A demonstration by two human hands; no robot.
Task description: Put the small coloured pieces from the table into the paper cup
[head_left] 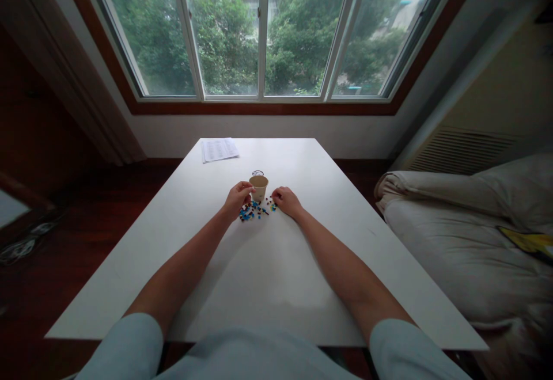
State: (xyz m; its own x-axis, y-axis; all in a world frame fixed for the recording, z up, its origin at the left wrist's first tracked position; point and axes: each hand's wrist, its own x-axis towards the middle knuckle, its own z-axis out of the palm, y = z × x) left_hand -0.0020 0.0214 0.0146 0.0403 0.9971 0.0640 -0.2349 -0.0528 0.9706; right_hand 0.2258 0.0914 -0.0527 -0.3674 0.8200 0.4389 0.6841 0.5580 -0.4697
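Observation:
A beige paper cup (259,189) stands upright on the white table (276,265), its open top toward me. My left hand (238,197) is closed at the cup's left side, thumb and fingers gripping its wall near the rim. Small loose pieces (249,212) in blue, yellow and black, like tiny building bricks, lie scattered in front of the cup and under my left hand. To the cup's right, my right hand (287,200) rests low at the tabletop, fingers bent together beside a few more pieces. Whatever its fingertips may hold is too small to tell.
Just behind the cup lies a small dark-rimmed round item (258,173). Printed sheets (219,149) lie at the table's far left corner. A sofa with pale cushions (432,236) stands to the right, and a window (261,34) is beyond the table.

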